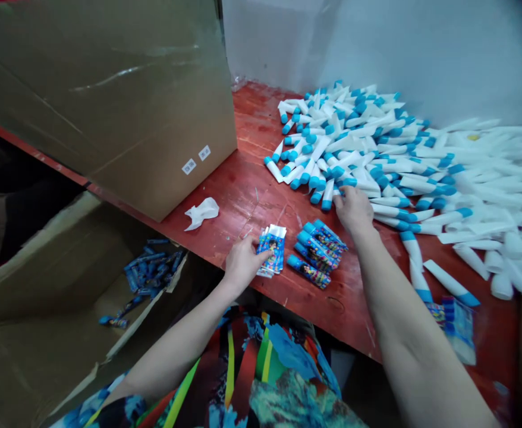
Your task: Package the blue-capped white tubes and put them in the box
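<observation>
My left hand (242,261) rests at the table's front edge, its thumb and fingers closed on a small stack of printed blue labels (275,246) with white edges. My right hand (354,209) reaches to the near edge of a heap of white tubes with blue caps (354,137). Its fingers are bent together at a blue cap, and the tube there is partly hidden by them. Between my hands lie several blue tubes covered in the colourful print (317,246), side by side on the red table (261,184).
A large cardboard box (154,119) stands at the left on the table. Below it, an open carton (87,238) holds several printed tubes (151,270). White scrap (203,212) lies near the box. Uncapped white tubes (506,184) and a clear-and-blue packet (459,330) are at the right.
</observation>
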The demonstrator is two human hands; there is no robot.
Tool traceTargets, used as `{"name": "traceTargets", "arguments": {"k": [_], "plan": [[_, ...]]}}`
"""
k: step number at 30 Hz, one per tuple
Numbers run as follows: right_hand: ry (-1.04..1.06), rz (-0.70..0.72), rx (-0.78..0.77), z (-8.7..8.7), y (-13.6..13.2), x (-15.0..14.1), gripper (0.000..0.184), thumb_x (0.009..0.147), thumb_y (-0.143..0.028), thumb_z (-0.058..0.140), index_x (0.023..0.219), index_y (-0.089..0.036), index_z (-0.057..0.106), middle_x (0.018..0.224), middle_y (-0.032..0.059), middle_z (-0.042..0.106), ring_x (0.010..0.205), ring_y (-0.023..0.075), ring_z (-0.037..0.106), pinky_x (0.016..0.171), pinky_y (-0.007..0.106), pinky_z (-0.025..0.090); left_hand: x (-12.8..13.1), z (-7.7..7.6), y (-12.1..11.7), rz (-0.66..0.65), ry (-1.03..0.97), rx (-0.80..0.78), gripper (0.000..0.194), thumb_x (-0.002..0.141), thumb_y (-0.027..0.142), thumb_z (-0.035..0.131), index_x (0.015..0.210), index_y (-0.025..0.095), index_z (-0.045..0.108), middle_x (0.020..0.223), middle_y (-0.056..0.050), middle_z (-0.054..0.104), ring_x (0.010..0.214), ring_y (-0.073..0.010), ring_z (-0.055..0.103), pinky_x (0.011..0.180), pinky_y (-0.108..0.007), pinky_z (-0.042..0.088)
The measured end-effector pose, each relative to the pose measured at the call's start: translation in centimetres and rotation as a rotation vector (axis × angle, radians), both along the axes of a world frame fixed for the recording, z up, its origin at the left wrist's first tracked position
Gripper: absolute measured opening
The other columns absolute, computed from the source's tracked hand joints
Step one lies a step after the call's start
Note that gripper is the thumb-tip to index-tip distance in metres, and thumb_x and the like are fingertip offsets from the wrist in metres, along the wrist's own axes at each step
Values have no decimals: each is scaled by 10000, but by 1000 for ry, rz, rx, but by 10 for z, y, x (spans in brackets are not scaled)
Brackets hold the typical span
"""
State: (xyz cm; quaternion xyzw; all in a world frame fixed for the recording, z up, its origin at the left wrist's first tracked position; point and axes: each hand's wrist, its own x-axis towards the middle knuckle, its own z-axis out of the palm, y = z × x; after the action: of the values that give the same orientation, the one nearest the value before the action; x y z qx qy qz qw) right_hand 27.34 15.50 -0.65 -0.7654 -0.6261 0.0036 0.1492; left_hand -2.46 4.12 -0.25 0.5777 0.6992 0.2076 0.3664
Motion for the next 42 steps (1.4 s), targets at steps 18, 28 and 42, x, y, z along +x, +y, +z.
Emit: {"name": "traceTargets", "arguments": {"k": [18,28,42], "plan": [[1162,-39,195,29,-103,-45,613,732,-407,814,1265,-237,564,748,-28,617,586,172,572,536,311,496,-20,-17,-1,60,-428,20,224,833,297,680,653,174,631,594,34,574,594,-121,499,605,-251,369],[1311,27,-219,-6,-163,-155,579,805,-472,760,1295,-267,529,1048,42,727,557,152,594,427,300,530,-24,-14,0,7,-361,-10,215,840,283,660,690,149,733,638,-7,661,631,-146,557,631,-270,395],[1384,43,-63,4,-147,-148,520,690,-426,883,1095,-270,595,968,-6,711,843,187,658,771,336,548,-8,18,-19,126,-993,-233,358,769,459,823,788,141,661,523,60,500,399,-42,365,426,-225,211]]}}
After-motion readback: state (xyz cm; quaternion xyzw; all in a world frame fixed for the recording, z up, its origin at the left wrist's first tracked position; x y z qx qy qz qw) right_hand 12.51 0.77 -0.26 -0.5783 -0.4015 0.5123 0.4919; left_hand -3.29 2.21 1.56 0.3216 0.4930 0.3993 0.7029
